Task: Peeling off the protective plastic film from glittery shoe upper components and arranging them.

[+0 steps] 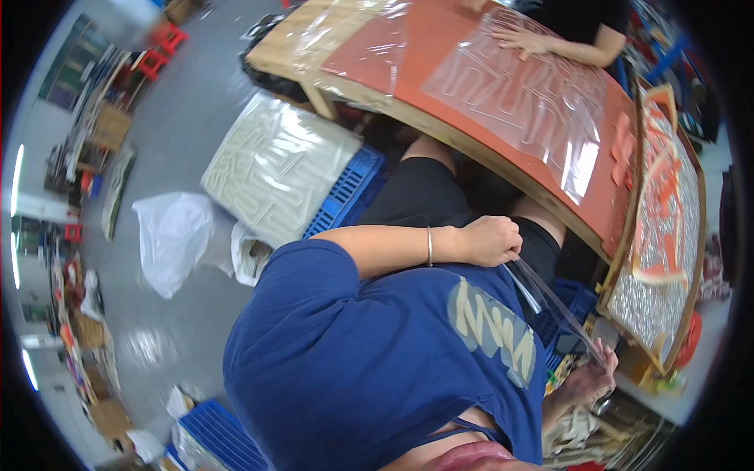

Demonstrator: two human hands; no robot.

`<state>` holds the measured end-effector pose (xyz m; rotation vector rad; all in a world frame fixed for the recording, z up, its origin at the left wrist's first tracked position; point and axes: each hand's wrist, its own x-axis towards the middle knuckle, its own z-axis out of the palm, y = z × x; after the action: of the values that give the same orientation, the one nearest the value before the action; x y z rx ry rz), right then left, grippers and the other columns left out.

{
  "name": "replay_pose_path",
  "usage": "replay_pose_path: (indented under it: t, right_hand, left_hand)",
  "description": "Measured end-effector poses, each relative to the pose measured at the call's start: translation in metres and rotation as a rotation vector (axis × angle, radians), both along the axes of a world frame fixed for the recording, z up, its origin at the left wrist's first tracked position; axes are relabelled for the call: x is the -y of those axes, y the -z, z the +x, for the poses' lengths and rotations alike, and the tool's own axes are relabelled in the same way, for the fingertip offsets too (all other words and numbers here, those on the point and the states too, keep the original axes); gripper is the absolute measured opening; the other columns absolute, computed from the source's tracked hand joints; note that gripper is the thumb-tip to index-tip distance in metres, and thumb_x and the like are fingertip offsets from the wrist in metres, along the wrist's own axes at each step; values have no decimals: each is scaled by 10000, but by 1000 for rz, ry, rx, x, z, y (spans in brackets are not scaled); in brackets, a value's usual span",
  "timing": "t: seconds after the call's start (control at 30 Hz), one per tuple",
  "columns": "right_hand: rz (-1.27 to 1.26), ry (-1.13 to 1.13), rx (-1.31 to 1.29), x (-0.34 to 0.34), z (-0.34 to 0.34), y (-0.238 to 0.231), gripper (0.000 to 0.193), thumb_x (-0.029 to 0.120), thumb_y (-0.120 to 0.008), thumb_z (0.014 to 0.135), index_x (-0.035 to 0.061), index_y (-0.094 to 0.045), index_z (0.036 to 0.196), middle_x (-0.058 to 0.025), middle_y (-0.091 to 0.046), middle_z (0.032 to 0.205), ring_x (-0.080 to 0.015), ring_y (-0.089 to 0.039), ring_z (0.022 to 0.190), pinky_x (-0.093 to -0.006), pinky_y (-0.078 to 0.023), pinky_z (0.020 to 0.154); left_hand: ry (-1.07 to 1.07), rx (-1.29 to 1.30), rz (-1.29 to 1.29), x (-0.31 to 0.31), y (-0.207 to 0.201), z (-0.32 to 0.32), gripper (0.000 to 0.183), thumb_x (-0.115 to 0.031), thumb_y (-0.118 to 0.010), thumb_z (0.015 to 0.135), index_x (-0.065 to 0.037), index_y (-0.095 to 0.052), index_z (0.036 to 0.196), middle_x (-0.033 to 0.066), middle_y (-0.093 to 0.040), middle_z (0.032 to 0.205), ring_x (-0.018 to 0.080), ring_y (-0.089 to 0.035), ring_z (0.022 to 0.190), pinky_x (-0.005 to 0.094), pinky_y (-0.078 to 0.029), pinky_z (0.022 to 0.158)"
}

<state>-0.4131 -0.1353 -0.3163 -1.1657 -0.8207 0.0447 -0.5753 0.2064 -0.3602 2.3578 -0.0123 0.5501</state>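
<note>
My left hand is closed in front of my waist, pinching one end of a clear plastic film strip. The strip runs slantwise down to my right hand, whose fingers are closed on its other end. It looks taut between the two hands. Ahead of my knees stands a table with an orange top. On it lies a clear plastic sheet with raised wavy outlines. Another person's hand rests flat on that sheet at the far side.
Beside me on the left, a stack of clear moulded sheets lies on a blue plastic crate. A white plastic bag sits on the floor. To the right, a foil-lined tray holds orange pieces. Another blue crate stands under the table edge.
</note>
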Motion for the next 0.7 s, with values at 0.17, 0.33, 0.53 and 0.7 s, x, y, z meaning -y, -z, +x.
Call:
replay_pose_path:
  t: [0.17,0.33,0.53,0.7]
  right_hand:
    - [24,253,-168,-5,41,12,570,404,-405,998,-113,-546,1191,-165,-599,1039,-283,-621,919,-428,-538,838]
    - [292,224,-557,-17,59,-21,417,290,-490,987,-74,-552,1180,31,-452,651,-52,-434,512,-204,-372,406]
    - [266,447,-398,-22,17,-15,351,269,-474,1003,-40,-635,1042,-15,-486,614,-83,-441,444,-222,-375,400]
    - [162,547,-392,1,-12,-24,368,276,-467,1006,-40,-655,990,-41,-549,613,-75,-429,405,-204,-358,386]
  left_hand:
    - [-45,-353,-47,-30,-21,-14,178,-168,-630,799,-59,-706,916,166,-678,882,340,-647,853,426,-510,772]
    - [86,-174,-295,-56,-41,-23,204,-38,-670,788,-63,-712,986,114,-671,1093,233,-653,989,322,-522,828]
    - [481,6,-647,-1,-103,62,678,-394,-593,896,18,-379,1390,177,-379,1438,284,-360,1349,396,-319,1086]
    - [595,117,232,93,-118,123,992,-498,-770,669,1,-335,1407,299,-332,1400,469,-366,1266,489,-327,1054]
